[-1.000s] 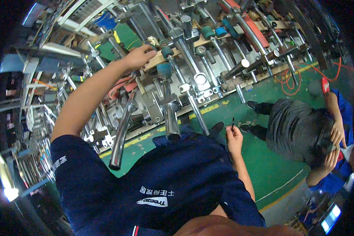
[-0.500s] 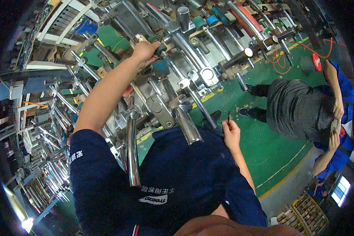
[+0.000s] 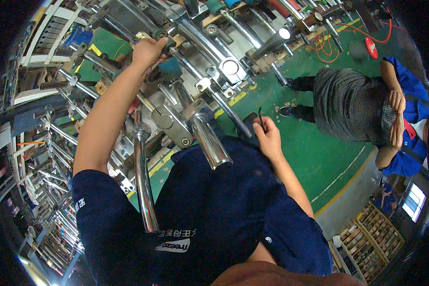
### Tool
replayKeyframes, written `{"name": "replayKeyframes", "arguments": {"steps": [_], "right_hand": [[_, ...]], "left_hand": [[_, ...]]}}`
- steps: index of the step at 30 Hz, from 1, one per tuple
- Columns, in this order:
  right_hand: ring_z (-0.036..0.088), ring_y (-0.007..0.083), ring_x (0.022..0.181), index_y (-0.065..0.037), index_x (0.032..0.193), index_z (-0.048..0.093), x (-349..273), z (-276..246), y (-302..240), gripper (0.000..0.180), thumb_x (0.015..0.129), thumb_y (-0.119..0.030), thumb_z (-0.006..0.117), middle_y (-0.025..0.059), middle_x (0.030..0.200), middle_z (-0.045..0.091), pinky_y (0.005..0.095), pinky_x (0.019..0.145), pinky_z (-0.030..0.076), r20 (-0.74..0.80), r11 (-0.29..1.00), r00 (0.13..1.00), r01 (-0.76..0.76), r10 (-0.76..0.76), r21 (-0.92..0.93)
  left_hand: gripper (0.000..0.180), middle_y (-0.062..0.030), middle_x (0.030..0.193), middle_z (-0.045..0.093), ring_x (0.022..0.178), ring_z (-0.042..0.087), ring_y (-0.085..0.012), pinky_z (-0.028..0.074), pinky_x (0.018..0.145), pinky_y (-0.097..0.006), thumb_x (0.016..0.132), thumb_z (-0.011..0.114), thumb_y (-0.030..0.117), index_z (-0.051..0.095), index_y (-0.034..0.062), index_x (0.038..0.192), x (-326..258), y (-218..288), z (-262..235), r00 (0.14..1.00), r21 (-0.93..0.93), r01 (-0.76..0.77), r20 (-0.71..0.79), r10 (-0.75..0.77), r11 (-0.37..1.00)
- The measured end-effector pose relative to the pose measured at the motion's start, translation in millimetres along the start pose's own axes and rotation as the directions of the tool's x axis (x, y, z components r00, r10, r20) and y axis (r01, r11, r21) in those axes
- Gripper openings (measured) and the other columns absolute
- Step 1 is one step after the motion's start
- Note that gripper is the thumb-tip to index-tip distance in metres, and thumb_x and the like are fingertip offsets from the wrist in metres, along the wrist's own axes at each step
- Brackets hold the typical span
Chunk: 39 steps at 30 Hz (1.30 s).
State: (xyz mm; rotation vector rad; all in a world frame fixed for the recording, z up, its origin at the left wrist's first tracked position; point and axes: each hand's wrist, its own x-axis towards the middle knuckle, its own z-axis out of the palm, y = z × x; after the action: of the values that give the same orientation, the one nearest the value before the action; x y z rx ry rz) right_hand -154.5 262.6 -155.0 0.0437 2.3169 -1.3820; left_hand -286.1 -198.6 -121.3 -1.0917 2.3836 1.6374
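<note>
My left hand (image 3: 148,52) reaches out to the metal tube assembly, its fingers curled beside a dark round knob (image 3: 168,45) and a small pale block (image 3: 142,35). What the fingers grip is hidden. Below them is a dark teal cylinder (image 3: 169,70). Close to my body, my right hand (image 3: 269,137) pinches a thin dark bent tool (image 3: 260,117) that points upward. Left of that hand, a chrome rod (image 3: 231,113) slants down. A wide chrome tube (image 3: 210,145) and a curved chrome tube (image 3: 144,181) stick out toward my torso.
Clamps and polished tubes crowd the rack ahead and at left. On the green floor (image 3: 295,164) at right stands another person (image 3: 352,107) in a grey apron, hands together. An orange hose (image 3: 326,50) lies behind. Yellow crates (image 3: 367,243) stand at lower right.
The view has shifted, so the rack and the other person appear farther left and higher. My left hand stays at the same spot on the rack; my right hand still holds the tool, now raised slightly.
</note>
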Motion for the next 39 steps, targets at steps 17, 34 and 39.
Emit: {"name": "replayKeyframes", "arguments": {"steps": [17, 34, 39], "right_hand": [[0.066, 0.0388, 0.086, -0.007, 0.096, 0.058, 85.5, -59.5, -222.6, 0.011, 0.085, -0.005, 0.060, 0.0150, 0.091, 0.064, 0.0496, 0.069, 0.053, 0.569, 0.234, 0.587, 0.785, -0.576, -0.573], [0.066, 0.0347, 0.102, -0.012, 0.107, 0.073, 253.4, -8.6, -319.4, 0.020, 0.091, -0.021, 0.067, 0.0121, 0.104, 0.071, 0.0467, 0.090, 0.053, 0.988, -0.262, -0.119, 0.961, -0.103, 0.088], [0.066, 0.0370, 0.098, -0.009, 0.105, 0.072, 272.6, 29.9, -300.1, 0.021, 0.085, -0.011, 0.067, 0.0142, 0.098, 0.070, 0.0470, 0.087, 0.053, 0.980, -0.244, -0.186, 0.956, -0.077, 0.163]], "left_hand": [[0.049, -0.0140, 0.115, 0.070, 0.101, 0.066, -0.0184, 0.051, 0.095, -0.034, 0.093, 0.070, 0.020, 0.056, 0.0019, 0.137, -277.2, 113.3, -111.7, 0.957, 0.408, -0.288, 0.092, 0.275, 0.867], [0.039, -0.0132, 0.119, 0.069, 0.106, 0.067, -0.0243, 0.053, 0.092, -0.037, 0.097, 0.070, 0.024, 0.062, 0.0039, 0.130, -363.0, -42.0, 159.9, 0.991, -0.449, 0.087, -0.054, -0.124, 0.889], [0.041, -0.0126, 0.117, 0.068, 0.106, 0.065, -0.0211, 0.051, 0.093, -0.035, 0.098, 0.067, 0.018, 0.057, 0.0008, 0.134, -318.0, -57.7, 208.0, 0.993, -0.409, 0.097, -0.019, -0.115, 0.908]]}}
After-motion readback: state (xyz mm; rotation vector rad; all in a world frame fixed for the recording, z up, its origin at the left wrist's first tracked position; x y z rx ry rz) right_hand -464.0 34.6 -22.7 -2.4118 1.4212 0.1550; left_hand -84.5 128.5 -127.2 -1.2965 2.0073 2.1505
